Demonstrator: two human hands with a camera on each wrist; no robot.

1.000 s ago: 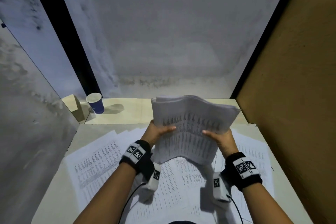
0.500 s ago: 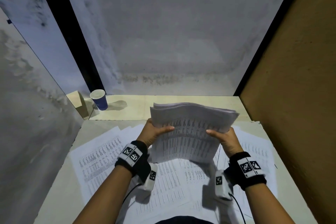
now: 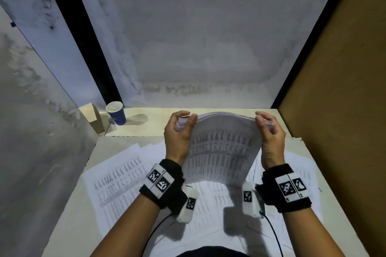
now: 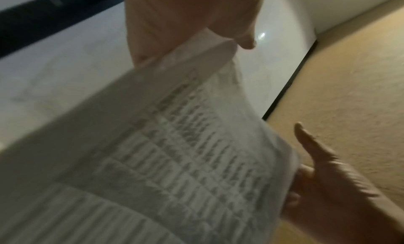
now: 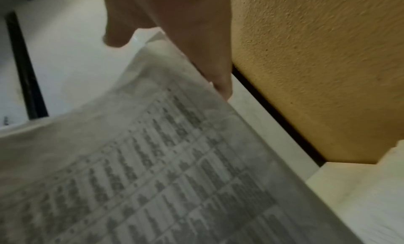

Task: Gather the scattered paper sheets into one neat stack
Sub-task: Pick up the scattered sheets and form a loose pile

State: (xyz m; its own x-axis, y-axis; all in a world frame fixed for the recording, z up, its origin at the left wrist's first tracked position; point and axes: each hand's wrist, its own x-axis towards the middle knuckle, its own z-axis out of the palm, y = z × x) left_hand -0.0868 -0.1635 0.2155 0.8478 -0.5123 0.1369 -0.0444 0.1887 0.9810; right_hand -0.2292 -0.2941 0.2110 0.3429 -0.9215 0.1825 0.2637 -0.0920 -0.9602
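Head view: both hands, left (image 3: 177,133) and right (image 3: 271,133), apparently pinching the stack's (image 3: 221,148) top corners above loose sheets (image 3: 117,177).

A blue paper cup (image 3: 116,112) is standing at the far left of the table (image 3: 69,210), just beside a small wooden block (image 3: 94,118); a brown board (image 3: 342,110) is lining the right side.

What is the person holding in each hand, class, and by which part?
Both hands grip one bundle of printed sheets: the left hand at its upper left corner, the right hand at its upper right corner.
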